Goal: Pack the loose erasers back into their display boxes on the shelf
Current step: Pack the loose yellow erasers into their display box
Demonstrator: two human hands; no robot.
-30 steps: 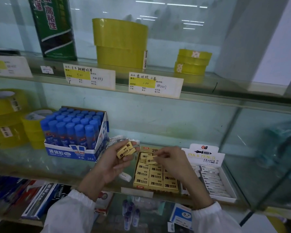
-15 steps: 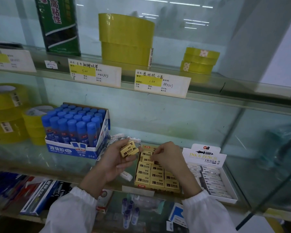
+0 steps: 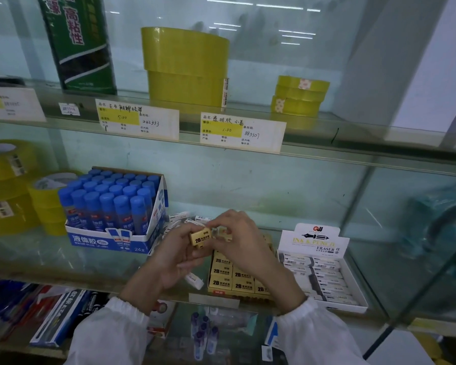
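Dim, bluish light; ceiling strip lamps glare off the glass back panel [image 3: 274,61]; edges bend and blur softly.

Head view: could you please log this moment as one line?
left hand: holds 2B eraser; right hand: pinches second eraser; 2B display box: below hands

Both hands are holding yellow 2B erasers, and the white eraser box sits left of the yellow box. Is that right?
Not quite. The head view shows the white box sitting right of the yellow box, not left. The rest stands: the left hand and right hand both hold yellow 2B erasers.
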